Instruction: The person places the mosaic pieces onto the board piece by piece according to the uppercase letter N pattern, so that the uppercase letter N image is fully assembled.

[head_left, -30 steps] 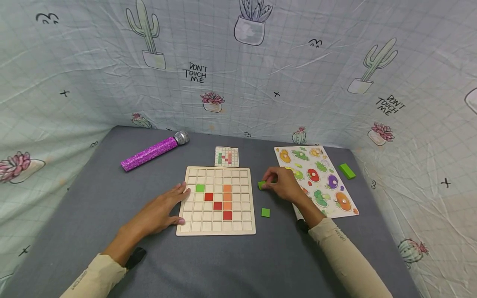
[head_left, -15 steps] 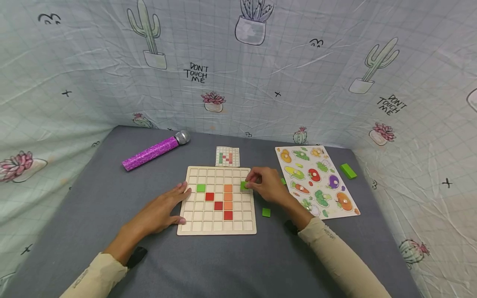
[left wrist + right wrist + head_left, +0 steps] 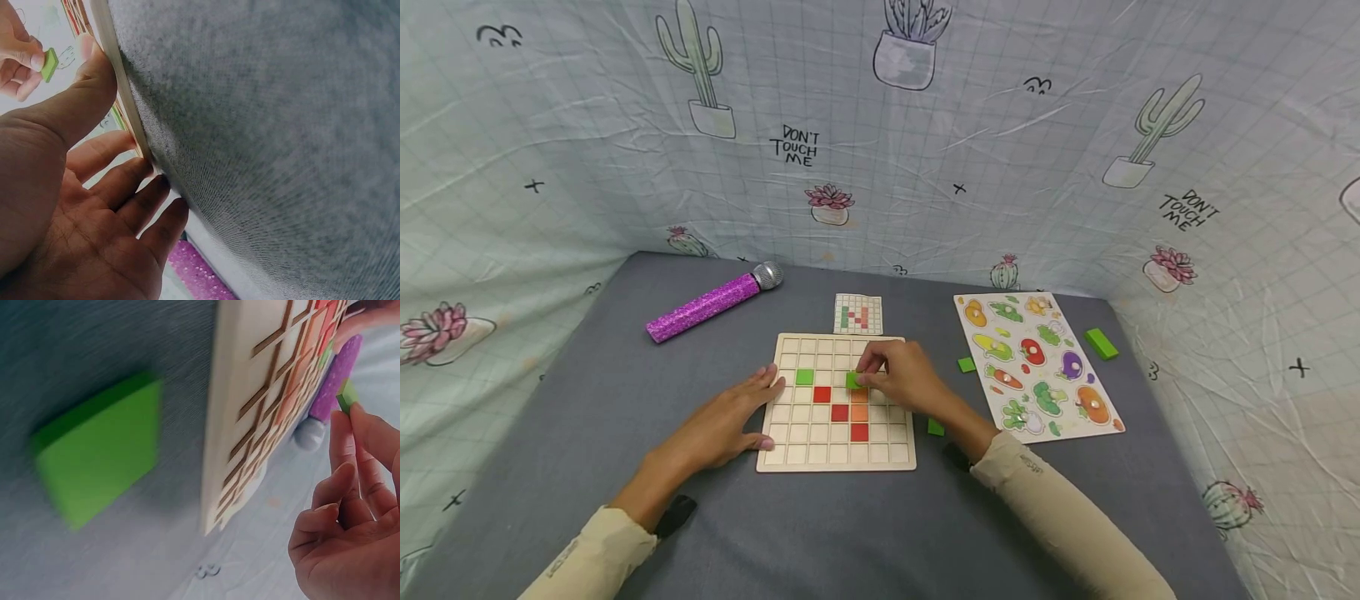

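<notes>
1. A green tile [image 3: 853, 380] is pinched at one edge between the thumb and fingertip of the right hand [image 3: 906, 377]; the other fingers are loosely bent. The tile is held over the board [image 3: 895, 456], by the top of the column of orange tiles [image 3: 859, 412]. From the side, it appears to be raised off the surface.

2. The board's left edge is touched by the left hand [image 3: 718, 429] – fingers spread and relaxed, thumb laid on the rim, nothing gripped.

3. The green tile is judged light and stiff, probably painted wood: little force should be needed, and breakage seems unlikely. Its smooth faces may be a little slippery.

4. Opposite sides are best taken by two fingertips, with the underside left free. The thickness seen on a loose tile [image 3: 103, 456] should be enough for a pinch.

5. The board is judged flat, stiff and fairly light. It could be slid by a sideways push, so it is best steadied at the rim – clear of the shallow cells.
</notes>
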The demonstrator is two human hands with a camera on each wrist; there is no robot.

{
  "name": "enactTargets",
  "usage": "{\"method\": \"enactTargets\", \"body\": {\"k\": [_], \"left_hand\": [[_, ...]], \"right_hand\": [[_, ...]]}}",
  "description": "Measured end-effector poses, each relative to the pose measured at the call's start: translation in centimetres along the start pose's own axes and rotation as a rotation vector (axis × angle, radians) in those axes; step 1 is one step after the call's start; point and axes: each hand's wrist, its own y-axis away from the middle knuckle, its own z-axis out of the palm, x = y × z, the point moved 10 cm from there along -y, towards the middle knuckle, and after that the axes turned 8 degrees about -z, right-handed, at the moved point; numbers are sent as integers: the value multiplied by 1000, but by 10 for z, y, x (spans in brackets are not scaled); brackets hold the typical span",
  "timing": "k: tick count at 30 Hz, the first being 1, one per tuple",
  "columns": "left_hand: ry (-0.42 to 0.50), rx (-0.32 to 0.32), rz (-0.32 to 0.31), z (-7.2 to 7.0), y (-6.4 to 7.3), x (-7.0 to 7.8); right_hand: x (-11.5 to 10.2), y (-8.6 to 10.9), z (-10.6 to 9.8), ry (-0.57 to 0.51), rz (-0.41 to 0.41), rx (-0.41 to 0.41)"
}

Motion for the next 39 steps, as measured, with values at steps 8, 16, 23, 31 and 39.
{"method": "enactTargets", "body": {"k": [8,16,23,31,39], "left_hand": [[3,-1,-7,0,-1,-1],[8,6,8,-1,0,-1],[0,13,18,-1,0,0],[-13,18,20,0,0,1],[-16,18,21,1,-1,1]], "right_hand": [[-21,-10,22,-39,-36,-67],[-29,-19,41,14,17,-100],[-33,-27,50,46,33,-96],[-36,-36,59,112,52,-76],[-41,-41,66,158,55,-88]]}}
